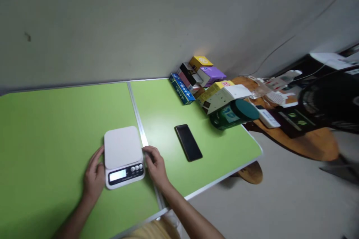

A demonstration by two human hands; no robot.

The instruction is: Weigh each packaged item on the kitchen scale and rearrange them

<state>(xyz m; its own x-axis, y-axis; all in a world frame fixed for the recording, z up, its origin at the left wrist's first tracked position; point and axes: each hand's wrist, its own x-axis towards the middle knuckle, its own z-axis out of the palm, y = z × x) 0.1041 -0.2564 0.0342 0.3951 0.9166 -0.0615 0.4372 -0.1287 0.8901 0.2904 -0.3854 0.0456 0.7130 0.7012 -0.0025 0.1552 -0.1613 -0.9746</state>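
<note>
Between the fingers sits a smooth, round-cornered scale.

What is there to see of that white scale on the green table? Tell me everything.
The white scale lies flat on the green table, left of the metal strip. It looks like plastic, with a plain, round-cornered platform above a black panel. The panel has a bright display, its reading illegible, and three round buttons. The left hand rests against its left side; the right hand is at its right, contact unclear.
</note>
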